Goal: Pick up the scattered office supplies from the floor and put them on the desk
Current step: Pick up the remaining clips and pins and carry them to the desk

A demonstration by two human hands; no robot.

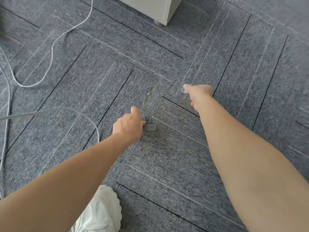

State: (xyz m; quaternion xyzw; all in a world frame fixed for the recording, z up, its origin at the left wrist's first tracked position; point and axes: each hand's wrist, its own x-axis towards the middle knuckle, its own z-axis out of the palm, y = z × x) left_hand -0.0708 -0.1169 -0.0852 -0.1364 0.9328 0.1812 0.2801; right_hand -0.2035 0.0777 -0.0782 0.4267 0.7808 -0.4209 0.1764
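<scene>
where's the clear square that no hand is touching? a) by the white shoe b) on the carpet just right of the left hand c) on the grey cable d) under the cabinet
b: the loose clear square lies flat on the carpet beside the left hand.

three small clear squares [151, 127], two hands [128, 126], one white shoe [100, 213], one cabinet [150, 7].

Grey carpet [167, 164]: clear tab [151, 127], cable [58, 108] (looping).
</scene>
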